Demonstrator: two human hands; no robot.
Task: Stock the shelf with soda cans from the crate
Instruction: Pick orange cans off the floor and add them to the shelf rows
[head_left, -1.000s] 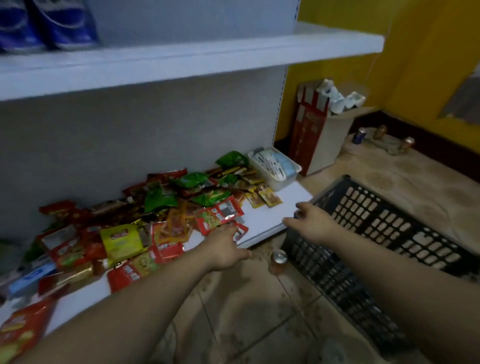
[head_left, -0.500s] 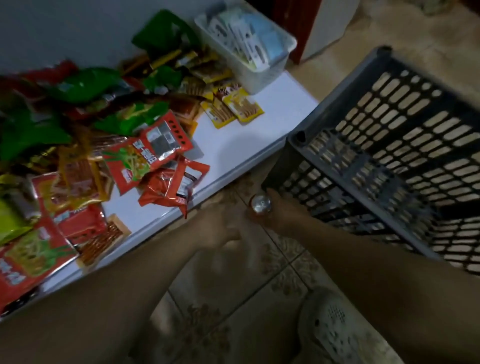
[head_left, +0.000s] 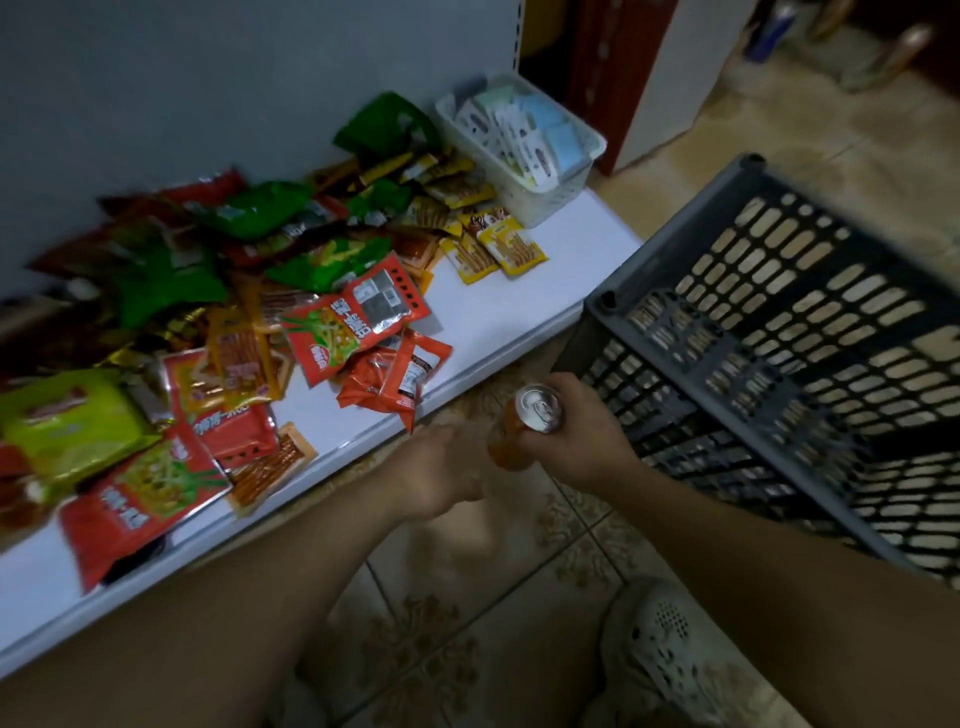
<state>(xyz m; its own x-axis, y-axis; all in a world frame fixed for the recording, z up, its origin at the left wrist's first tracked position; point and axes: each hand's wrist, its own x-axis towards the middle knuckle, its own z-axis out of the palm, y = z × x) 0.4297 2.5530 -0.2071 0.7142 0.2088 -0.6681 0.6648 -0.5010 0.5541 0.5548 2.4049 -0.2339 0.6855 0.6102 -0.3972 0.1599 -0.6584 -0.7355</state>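
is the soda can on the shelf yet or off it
Off it: the right hand grips the can over the floor, in front of the shelf.

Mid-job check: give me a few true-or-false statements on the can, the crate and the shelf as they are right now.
1. The right hand grips an orange soda can. True.
2. The can stands on the shelf. False: it is held in front of the shelf's edge, over the tiled floor.
3. The grey crate sits on the floor to the right of the shelf. True.
4. The white basket on the shelf holds soda cans. False: it holds small flat packets.
5. The left part of the shelf is bare. False: snack packets are heaped there.
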